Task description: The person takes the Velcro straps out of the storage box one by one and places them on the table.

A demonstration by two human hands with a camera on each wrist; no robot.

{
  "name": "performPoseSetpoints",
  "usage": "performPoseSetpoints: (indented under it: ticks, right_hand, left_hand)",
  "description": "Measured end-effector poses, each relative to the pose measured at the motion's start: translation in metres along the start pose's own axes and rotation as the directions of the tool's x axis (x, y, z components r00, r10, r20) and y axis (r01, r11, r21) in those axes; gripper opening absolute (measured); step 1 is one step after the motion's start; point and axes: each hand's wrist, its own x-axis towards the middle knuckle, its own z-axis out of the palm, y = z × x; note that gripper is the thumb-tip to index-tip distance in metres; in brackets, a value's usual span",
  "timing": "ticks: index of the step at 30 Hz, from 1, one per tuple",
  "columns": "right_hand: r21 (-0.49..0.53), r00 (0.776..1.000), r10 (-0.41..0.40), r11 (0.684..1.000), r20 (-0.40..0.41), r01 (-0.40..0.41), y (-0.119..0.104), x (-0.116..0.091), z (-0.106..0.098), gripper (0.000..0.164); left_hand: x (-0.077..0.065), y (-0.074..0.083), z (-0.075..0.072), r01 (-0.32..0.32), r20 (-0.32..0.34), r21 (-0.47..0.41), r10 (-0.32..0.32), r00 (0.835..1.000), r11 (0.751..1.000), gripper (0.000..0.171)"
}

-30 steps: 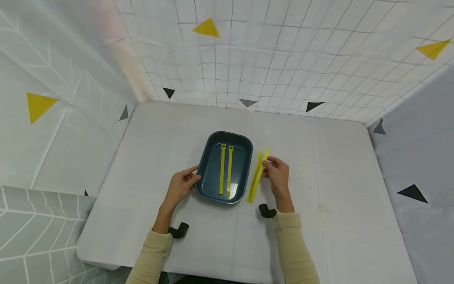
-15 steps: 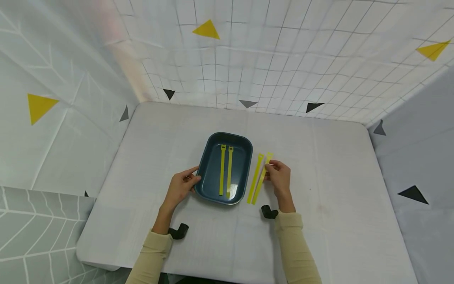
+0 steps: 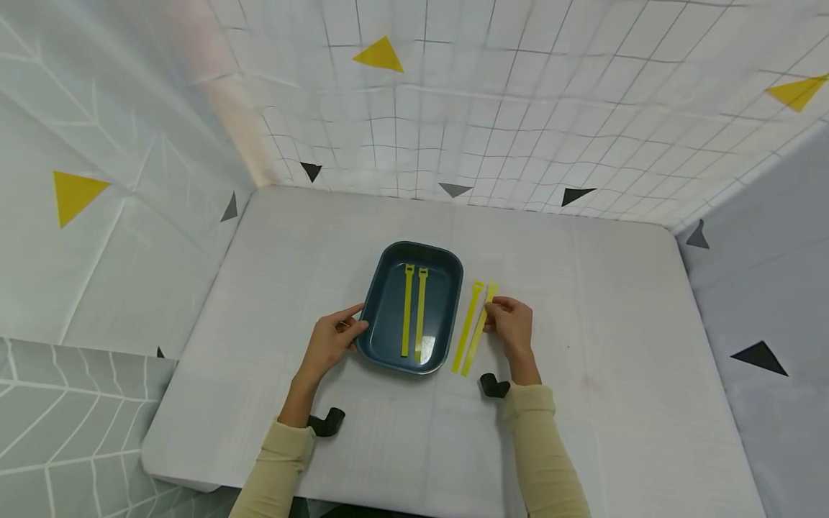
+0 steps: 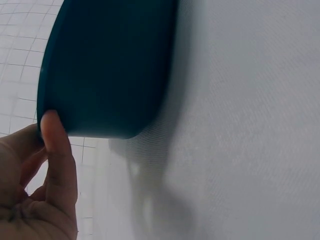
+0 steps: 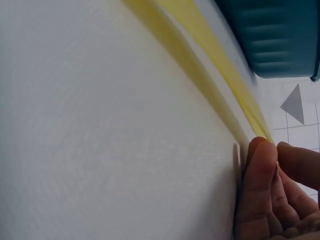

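Note:
My left hand (image 3: 328,342) holds the left rim of a dark teal tray (image 3: 455,309); in the left wrist view the thumb presses the outer wall of the tray (image 4: 110,75). Inside the tray lie two yellow cable straps with slotted heads, a left strap (image 3: 406,309) and a right strap (image 3: 420,309), side by side. To the tray's right, another yellow strap (image 3: 467,327) lies on the table. Beside it, my right hand (image 3: 514,327) pinches a yellow strap (image 3: 477,341) near its head between thumb and forefinger. In the right wrist view that strap (image 5: 225,65) slants just above the white surface.
The white-covered table (image 3: 615,309) runs wide around the tray. Below each wrist a black camera piece sticks out, the left camera (image 3: 328,422) and the right camera (image 3: 495,385). Patterned sheets hang behind the table, with a grid sheet (image 3: 479,108) at the back.
My right hand has moved a little right and nearer with its strap, which has come apart from the strap beside it; the two now lie nearly parallel. My left hand stays on the tray.

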Motion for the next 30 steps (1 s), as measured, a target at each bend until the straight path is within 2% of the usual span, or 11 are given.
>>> performPoseSetpoints:
  ticks: [9,18,26,30]
  right_hand:
    - [-0.002,1.000,-0.007,1.000,0.007,0.007,-0.0009,0.0009,0.0002,0.027]
    - [-0.047,1.000,-0.024,0.999,-0.012,0.023,0.0018,0.0006,-0.0005,0.026]
    - [-0.221,0.990,-0.119,0.970,-0.072,0.101,0.0044,0.0014,0.0000,0.027]
    - [-0.252,0.989,-0.132,0.962,-0.072,0.110,0.0034,0.0013,-0.0002,0.028]
  left_hand:
    - [0.0004,-0.0003,0.0001,0.006,-0.003,-0.005,-0.006,1.000,1.000,0.041]
    - [0.0001,0.0002,0.0007,0.007,-0.003,-0.002,-0.007,1.000,1.000,0.041]
    - [0.0005,-0.0003,0.0009,0.009,-0.007,-0.005,-0.009,1.000,1.000,0.041]
    - [0.0006,-0.0007,0.0009,0.011,-0.007,-0.007,-0.011,1.000,1.000,0.041]
